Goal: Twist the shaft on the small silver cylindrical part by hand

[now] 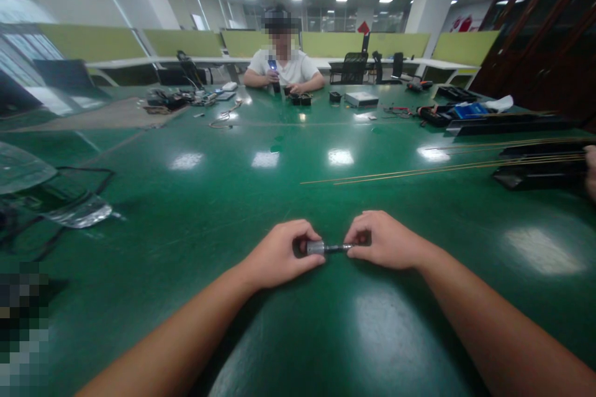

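Just above the green table, or resting on it, is a small silver metal cylinder (316, 247) with a thinner dark shaft (334, 249) running out to the right. I cannot tell exactly what kind of part it is. My left hand (286, 253) is closed, thumb and fingers curled round the cylinder from the left. Across from it, my right hand (388, 240) pinches the shaft's far end between thumb and fingertips. The fingers hide both ends of the piece.
Thin brass-coloured rods (395, 172) reach in from the right, over black channels (535, 173), where another person's hand (591, 170) shows. A plastic bottle (88, 208) lies at left. Across the green table (233, 198) sits a person (284, 68) among electronic parts.
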Demonstrator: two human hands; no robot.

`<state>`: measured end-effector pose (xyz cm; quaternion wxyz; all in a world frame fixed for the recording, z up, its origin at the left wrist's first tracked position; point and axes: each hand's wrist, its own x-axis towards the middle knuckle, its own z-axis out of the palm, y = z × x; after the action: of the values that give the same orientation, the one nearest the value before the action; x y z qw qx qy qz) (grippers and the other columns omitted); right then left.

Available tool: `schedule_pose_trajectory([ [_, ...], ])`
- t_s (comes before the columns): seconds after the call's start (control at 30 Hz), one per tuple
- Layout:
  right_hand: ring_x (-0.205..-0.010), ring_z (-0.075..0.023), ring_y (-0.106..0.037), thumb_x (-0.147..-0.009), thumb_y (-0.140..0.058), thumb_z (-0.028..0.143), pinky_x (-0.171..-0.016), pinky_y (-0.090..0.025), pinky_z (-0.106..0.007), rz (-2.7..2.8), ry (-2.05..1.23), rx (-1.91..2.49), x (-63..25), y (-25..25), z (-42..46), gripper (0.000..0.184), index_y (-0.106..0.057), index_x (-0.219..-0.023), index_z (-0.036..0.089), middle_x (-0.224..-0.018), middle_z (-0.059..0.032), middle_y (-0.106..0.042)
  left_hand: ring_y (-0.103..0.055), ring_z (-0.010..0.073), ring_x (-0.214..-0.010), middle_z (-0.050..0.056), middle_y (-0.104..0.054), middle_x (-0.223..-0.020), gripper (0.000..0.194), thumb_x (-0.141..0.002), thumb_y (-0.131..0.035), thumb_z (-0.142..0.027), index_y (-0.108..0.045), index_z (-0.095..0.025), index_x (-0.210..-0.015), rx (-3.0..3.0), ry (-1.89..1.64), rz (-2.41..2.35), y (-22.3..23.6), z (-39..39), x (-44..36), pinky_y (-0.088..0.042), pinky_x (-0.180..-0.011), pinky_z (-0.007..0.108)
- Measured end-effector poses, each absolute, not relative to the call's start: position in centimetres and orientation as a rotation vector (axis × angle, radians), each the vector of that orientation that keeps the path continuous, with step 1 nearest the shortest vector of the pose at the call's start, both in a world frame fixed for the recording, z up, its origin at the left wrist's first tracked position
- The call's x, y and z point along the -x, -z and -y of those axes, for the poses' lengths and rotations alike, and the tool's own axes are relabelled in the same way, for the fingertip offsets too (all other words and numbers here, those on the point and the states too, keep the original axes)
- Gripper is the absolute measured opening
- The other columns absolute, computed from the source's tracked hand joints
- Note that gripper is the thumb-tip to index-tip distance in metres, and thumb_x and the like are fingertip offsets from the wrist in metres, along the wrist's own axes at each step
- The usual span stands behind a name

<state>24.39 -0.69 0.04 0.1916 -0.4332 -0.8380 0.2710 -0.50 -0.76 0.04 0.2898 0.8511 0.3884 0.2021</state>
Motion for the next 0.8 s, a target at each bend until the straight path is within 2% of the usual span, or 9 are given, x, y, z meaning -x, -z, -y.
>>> schedule_pose_trajectory([
  [0.13,-0.073,-0.0155,-0.060,-0.077,-0.074,0.023,-0.074,-0.042,-0.029,2.321,-0.676,1.113,-22.5,0.7,1.1,0.004,-0.075,-0.080,0.020,-0.075,-0.0013,-0.069,-0.057,0.0149,-0.074,0.001,-0.061,-0.083,0.017,-0.078,-0.072,-0.025,-0.064,-0.016,-0.091,-2.302,-0.570,-1.021,0.3,0.6,0.5,-0.043,-0.067,0.025],
  [0.3,-0.073,-0.0151,-0.059,-0.079,-0.073,0.021,-0.074,-0.040,-0.029,2.241,-0.598,1.082,-20.8,1.8,1.4,0.004,-0.074,-0.083,0.020,-0.075,-0.0009,-0.069,-0.057,0.0158,-0.077,0.002,-0.061,-0.085,0.019,-0.076,-0.074,-0.025,-0.063,-0.016,-0.089,-2.327,-0.625,-1.003,0.3,0.5,0.8,-0.044,-0.070,0.026],
  [0.5,-0.076,-0.0160,-0.060,-0.079,-0.073,0.023,-0.076,-0.041,-0.030,2.247,-0.596,1.063,-21.0,1.8,1.6,0.006,-0.073,-0.085,0.020,-0.077,-0.0013,-0.069,-0.059,0.0149,-0.073,0.003,-0.064,-0.081,0.018,-0.090,-0.061,-0.033,-0.067,-0.016,-0.091,-2.230,-0.584,-1.031,0.1,0.6,0.6,-0.045,-0.068,0.026],
  [0.8,-0.080,-0.0174,-0.061,-0.071,-0.074,0.018,-0.078,-0.043,-0.030,2.257,-0.638,1.059,-21.5,1.8,1.5,0.020,-0.073,-0.091,0.019,-0.083,-0.0024,-0.069,-0.059,0.0146,-0.073,0.002,-0.064,-0.083,0.019,-0.082,-0.069,-0.031,-0.066,-0.017,-0.095,-2.220,-0.560,-1.039,0.4,0.6,0.7,-0.045,-0.066,0.024],
])
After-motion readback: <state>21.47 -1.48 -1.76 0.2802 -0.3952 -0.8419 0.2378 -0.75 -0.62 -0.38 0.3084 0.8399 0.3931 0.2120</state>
